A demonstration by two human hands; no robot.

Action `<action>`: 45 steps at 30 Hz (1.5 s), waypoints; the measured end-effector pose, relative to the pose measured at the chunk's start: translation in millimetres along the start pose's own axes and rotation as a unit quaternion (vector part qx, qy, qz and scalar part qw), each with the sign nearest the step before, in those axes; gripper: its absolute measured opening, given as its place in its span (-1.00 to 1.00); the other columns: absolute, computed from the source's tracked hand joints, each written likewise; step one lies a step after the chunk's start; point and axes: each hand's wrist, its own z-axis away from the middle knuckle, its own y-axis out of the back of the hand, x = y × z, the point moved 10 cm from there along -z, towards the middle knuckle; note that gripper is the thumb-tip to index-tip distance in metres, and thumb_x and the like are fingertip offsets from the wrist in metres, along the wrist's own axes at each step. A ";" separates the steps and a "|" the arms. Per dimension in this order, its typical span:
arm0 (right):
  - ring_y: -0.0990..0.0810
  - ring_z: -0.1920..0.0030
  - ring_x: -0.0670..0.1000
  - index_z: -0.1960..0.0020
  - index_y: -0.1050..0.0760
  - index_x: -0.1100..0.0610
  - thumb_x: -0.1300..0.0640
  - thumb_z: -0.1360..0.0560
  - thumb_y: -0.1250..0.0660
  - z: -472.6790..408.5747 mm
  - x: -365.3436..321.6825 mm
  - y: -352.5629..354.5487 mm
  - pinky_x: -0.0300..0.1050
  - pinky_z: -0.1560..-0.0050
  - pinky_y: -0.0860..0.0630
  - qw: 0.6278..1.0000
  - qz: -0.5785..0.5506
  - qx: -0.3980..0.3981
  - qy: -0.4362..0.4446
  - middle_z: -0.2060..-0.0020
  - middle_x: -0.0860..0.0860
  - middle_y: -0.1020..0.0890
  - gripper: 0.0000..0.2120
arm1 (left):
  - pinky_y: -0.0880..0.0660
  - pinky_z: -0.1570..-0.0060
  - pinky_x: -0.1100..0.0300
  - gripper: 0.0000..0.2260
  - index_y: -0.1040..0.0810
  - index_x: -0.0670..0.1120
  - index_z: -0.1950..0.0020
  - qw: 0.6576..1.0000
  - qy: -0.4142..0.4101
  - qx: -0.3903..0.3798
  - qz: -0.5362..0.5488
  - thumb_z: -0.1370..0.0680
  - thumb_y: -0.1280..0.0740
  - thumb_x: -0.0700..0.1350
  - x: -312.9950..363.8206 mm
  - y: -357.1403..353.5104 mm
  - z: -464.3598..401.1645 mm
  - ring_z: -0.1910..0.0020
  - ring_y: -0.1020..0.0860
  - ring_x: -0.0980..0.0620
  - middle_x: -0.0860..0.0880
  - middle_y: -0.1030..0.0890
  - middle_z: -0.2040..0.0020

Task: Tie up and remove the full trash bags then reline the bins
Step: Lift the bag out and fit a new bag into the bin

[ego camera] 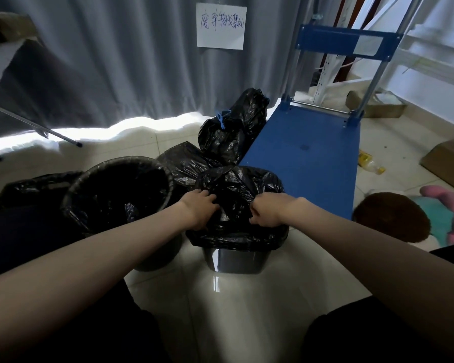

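Hands are bunching the black bag (237, 184) in the square bin (235, 260) at centre: left hand (198, 208) gripping plastic at nine o'clock, right hand (269, 210) pinching at three, gathering slack for a knot; round bin (121, 189) at ten o'clock already lined

My left hand (198, 209) and right hand (269, 209) both pinch the black bag (236, 184) in the square bin (236, 260) right before me. At ten o'clock beside it stands a round lined bin (121, 189). At twelve o'clock lies a tied bag (231, 127), a blue cart (307, 155) at one.
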 end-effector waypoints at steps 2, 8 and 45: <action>-0.42 -0.28 0.15 -0.23 -0.51 0.13 -0.07 -0.60 -0.23 -1.4 0.9 -2.4 0.06 -0.12 -0.44 0.999 0.037 0.003 -0.002 -0.29 0.10 -0.44 -0.66 | -0.08 -0.50 -0.01 -0.43 -0.35 -0.01 -0.48 0.998 -0.008 -0.051 -0.037 -0.54 -0.25 0.25 1.3 -14.7 -5.9 -0.49 -0.23 -0.10 -0.05 -0.30 -0.51; -0.26 -0.39 0.18 -0.39 -0.37 0.16 0.04 -0.53 -0.30 -17.6 -16.6 32.6 0.13 -0.26 -0.42 0.983 0.050 0.177 0.025 -0.48 0.14 -0.15 -0.53 | -0.07 -0.49 -0.04 -0.36 -0.46 -0.04 -0.39 0.994 0.004 -0.104 -0.018 -0.52 -0.13 0.38 7.2 -22.0 -14.8 -0.40 -0.40 -0.05 -0.04 -0.51 -0.36; -0.24 -0.43 0.18 -0.43 -0.36 0.14 -0.01 -0.57 -0.24 -60.5 -9.4 -2.4 0.06 -0.34 -0.26 0.983 0.109 0.142 0.029 -0.45 0.17 -0.26 -0.53 | -0.43 -0.22 0.01 -0.62 -0.41 -0.12 -0.41 0.993 -0.027 -0.073 0.093 -0.61 -0.25 -0.03 25.2 6.7 -62.0 -0.34 -0.47 -0.12 -0.11 -0.46 -0.39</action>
